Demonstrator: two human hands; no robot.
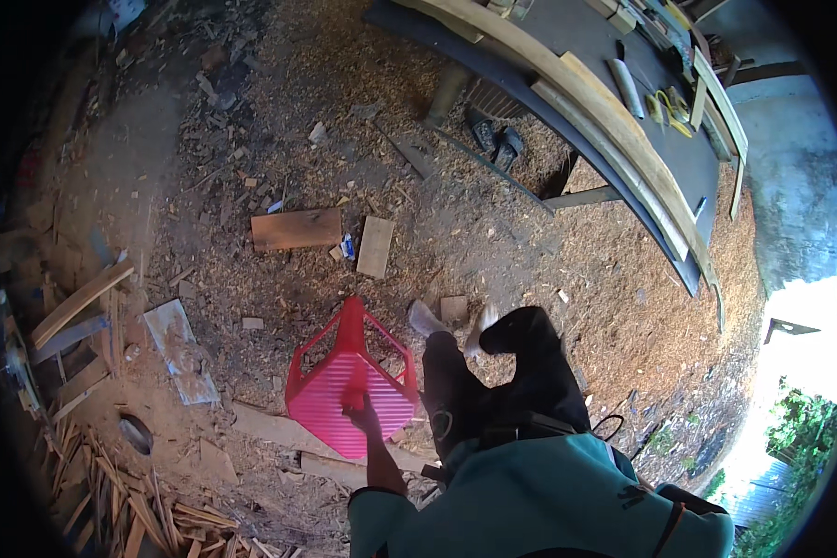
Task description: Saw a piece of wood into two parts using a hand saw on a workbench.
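a view from above of a sawdust-covered workshop floor [549,251]. at the far left lies a pile of wood offcuts [121,493], with a pale crumpled sheet [179,349] beside it on the ground. further up the floor rest two short boards [298,229], one brown and one paler. left of centre stands a red plastic stool [349,381], upright on the sawdust just beside the person's legs [493,372]. the left hand [361,414] rests on the near edge of the ribbed seat, fingers laid over it, arm in a teal sleeve; whether it grips or only touches cannot be told. the right hand is not in view. the stool looks light and stiff, its moulded plastic smooth and a little slippery with dust, so the seat rim or a leg seems the surest place to hold. to the right, a long dark counter [623,56] carries curved planks [614,121] and small tools.
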